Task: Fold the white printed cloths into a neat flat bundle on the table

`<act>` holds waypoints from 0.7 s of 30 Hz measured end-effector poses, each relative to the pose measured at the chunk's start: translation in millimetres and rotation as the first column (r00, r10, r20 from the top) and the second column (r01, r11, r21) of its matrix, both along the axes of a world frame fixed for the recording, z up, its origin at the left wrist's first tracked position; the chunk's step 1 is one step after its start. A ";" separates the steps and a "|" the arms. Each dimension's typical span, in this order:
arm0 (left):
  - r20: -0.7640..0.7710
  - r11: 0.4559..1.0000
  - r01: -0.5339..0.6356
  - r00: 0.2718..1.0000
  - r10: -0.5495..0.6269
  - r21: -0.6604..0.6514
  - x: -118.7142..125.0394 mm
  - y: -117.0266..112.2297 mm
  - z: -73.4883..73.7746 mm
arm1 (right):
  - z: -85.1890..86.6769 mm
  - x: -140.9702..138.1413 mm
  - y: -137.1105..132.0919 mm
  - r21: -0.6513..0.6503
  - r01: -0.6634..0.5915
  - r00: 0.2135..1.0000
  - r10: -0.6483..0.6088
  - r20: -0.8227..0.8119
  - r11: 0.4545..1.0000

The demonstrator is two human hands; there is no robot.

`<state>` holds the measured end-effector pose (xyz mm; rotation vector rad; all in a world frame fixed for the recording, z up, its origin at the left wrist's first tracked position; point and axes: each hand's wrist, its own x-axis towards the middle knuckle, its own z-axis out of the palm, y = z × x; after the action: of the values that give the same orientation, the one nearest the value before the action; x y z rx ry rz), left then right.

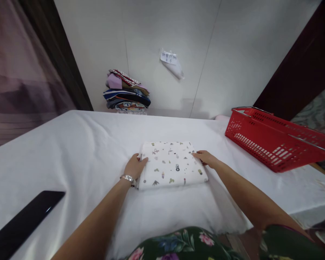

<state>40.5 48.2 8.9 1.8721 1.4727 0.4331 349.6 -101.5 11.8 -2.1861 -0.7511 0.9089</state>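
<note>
A folded white cloth [173,164] with small printed figures lies on the white table covering, in front of me. My left hand [135,167] grips its left edge, thumb on top and some fingers hidden at the side. On the opposite edge my right hand [206,158] holds the cloth, its fingertips partly out of sight behind or under the fold. A silver bracelet [127,177] circles my left wrist.
A red plastic basket [262,144] with metal handles stands at the right. Several folded fabrics form a stack [127,92] against the back wall. A black flat object [24,224] lies at the near left. The white tablecloth [78,151] is wrinkled.
</note>
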 end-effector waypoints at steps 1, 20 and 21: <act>0.019 1.000 -0.003 1.000 0.003 -0.021 -0.3 -0.1 0.5 | 0.9 0.7 2.2 -0.016 -0.004 1.000 0.003 -0.021 1.000; 0.362 0.980 -0.074 0.922 0.139 -0.187 -0.9 -2.3 -20.4 | -8.8 -6.7 -8.5 0.311 0.037 0.925 0.085 -0.369 0.950; 0.369 0.970 -0.077 0.916 0.159 -0.229 -1.7 -1.2 -19.6 | -9.6 -7.3 -7.9 0.311 0.050 0.928 0.071 -0.365 0.949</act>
<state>38.7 46.9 -10.7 1.4370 1.3094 0.6378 342.2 -109.4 2.2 -1.6660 -0.6678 1.0879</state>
